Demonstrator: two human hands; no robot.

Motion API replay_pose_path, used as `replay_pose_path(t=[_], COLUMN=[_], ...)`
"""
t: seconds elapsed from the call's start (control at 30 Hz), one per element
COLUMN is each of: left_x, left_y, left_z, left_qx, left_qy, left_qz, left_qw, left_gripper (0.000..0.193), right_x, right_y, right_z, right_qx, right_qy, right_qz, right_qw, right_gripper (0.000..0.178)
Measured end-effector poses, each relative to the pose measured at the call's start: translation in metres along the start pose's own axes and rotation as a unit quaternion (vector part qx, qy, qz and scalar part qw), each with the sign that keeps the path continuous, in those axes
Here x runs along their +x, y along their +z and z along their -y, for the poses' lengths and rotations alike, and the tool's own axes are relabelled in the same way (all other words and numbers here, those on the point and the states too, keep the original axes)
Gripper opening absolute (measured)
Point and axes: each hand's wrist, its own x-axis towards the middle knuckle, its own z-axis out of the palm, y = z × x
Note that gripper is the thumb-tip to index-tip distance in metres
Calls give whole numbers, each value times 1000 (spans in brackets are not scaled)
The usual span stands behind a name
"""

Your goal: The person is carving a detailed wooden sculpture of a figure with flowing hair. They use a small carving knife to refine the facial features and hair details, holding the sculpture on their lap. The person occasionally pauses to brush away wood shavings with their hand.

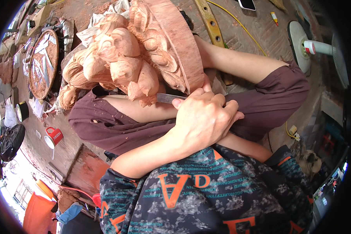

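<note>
A reddish wood carving (123, 58) with rounded, fruit-like lumps and a smooth curved edge leans before my crossed legs. My left hand (202, 115) is closed around a carving chisel, its thumb against the flat metal blade (165, 98). The blade points left, its tip by the carving's lower lumps; the handle is hidden in the hands. My right hand (207, 84) lies mostly behind the left, forearms crossed. A finger of it shows beside the carving's smooth edge, and its grip is hidden.
A round tray (32, 74) with metal blades and shavings lies left, near a red mug (54, 136) and a tape roll (22, 112). A yellow level (210, 23), a cable (241, 25) and a phone (247, 4) lie beyond. A fan (300, 48) stands right.
</note>
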Motion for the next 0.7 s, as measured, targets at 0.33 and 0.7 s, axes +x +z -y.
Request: replay_pose_path(t=[0.33,0.7], left_x=[12,8], left_y=[3,2], left_z=[7,4], left_qx=[-81,-23], left_qy=[-27,-23], left_qz=[45,31], left_qw=[995,999], left_gripper=[34,35], right_x=[8,8], right_y=[-7,-7], right_z=[13,15], right_qx=[47,59], right_qy=[26,44], right_qz=[27,39], right_qw=[998,997], right_gripper=[59,63])
